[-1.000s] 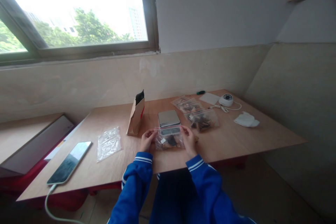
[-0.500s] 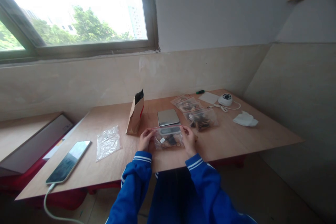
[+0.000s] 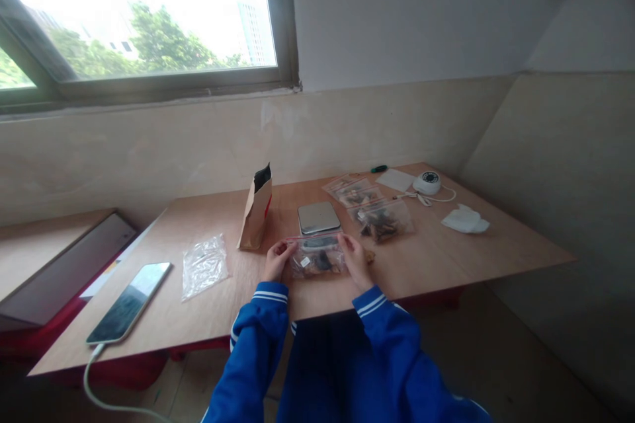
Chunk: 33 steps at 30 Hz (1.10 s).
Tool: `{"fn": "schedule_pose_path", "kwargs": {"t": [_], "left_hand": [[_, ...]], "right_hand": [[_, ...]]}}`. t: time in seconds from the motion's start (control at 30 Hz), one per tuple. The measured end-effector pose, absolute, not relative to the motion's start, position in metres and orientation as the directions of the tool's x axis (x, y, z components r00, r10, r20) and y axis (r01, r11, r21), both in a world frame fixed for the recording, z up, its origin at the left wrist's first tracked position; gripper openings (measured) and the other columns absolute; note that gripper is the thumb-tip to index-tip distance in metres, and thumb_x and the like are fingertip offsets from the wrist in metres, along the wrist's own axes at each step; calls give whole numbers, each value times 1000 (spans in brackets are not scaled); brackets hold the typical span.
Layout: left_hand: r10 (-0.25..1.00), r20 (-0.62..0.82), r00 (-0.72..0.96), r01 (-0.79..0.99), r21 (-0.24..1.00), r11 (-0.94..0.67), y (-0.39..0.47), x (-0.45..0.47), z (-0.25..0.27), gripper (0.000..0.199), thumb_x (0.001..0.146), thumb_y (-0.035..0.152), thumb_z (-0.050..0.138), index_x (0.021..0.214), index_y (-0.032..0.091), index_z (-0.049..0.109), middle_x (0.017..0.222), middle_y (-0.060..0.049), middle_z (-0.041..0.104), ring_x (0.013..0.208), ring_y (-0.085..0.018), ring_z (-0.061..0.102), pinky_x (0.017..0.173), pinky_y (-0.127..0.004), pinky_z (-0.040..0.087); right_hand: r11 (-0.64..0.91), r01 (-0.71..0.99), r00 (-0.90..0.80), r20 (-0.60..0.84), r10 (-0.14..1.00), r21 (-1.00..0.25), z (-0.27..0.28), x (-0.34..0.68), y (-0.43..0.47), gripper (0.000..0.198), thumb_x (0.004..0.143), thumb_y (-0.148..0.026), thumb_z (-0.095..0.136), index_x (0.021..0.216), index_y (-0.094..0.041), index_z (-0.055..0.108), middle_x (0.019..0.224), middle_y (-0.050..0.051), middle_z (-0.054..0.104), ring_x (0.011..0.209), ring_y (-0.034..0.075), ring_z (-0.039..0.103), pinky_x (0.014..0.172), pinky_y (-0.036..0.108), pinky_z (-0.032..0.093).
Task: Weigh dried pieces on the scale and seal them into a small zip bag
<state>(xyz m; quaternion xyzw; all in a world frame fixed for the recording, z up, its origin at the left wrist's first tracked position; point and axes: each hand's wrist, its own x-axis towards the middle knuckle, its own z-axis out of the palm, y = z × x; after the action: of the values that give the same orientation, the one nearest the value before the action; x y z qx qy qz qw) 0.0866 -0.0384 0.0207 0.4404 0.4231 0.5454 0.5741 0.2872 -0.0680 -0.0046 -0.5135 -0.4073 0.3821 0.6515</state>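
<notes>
"How are you holding your arms?"

"Both my arms (image 3: 248,363) stretch forward, slanting in toward each other, with my legs (image 3: 322,363) below and between them."

"And your grip?"

"My left hand (image 3: 278,261) is pinched, fingers bent, the tips turned in to the right. My right hand (image 3: 354,259) nearly mirrors it, thumb and fingers pinched, pointing forward and inward. They're about level, near each other but apart."

Likely a small improvised workroom, though whether in a home or business is unclear: a plain wooden bench (image 3: 446,264) carries a digital scale (image 3: 317,217), zip-lock bags (image 3: 323,260), a cabled smartphone (image 3: 129,304) and a dome camera (image 3: 426,182) beneath a bare, two-toned wall (image 3: 198,145) and window (image 3: 163,20).
</notes>
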Motion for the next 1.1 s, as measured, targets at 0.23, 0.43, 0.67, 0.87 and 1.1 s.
{"fn": "schedule_pose_path", "kwargs": {"t": [0.23,0.43,0.67,0.87,1.1], "left_hand": [[999,-26,39,-210,977,33,-38,86,21,41,55,42,81,80,12,70,77,-7,71,74,-17,63,72,-28,46],[998,-37,48,-209,977,47,-38,85,21,37,56,41,81,77,14,70,76,-5,70,72,-16,63,71,-25,46],[999,-19,49,-175,984,27,-39,84,20,36,59,43,79,78,14,69,77,-5,70,72,-17,62,68,-25,46],[999,41,18,-119,992,-39,-41,87,25,32,58,41,79,73,15,70,73,-4,69,69,-16,61,68,-26,45],[998,49,35,-109,993,-45,-42,88,23,30,57,40,80,69,16,67,71,-3,69,70,-15,61,68,-25,45]], "right_hand": [[208,-63,375,170,912,-976,-5,288,-68,39,74,-52,65,92,-17,65,86,5,67,77,17,62,71,28,48],[208,-99,389,155,908,-973,1,287,-71,38,73,-52,65,91,-19,65,81,3,67,73,15,61,65,26,48],[204,-74,425,154,892,-976,2,288,-72,37,72,-52,66,88,-19,66,76,3,65,69,15,59,63,26,48],[221,-65,464,166,870,-973,-3,290,-69,33,73,-48,67,86,-18,67,80,4,67,76,16,61,71,29,49],[223,-98,488,148,860,-970,-3,291,-72,36,72,-52,67,86,-19,65,79,3,66,72,15,61,61,25,48]]}}
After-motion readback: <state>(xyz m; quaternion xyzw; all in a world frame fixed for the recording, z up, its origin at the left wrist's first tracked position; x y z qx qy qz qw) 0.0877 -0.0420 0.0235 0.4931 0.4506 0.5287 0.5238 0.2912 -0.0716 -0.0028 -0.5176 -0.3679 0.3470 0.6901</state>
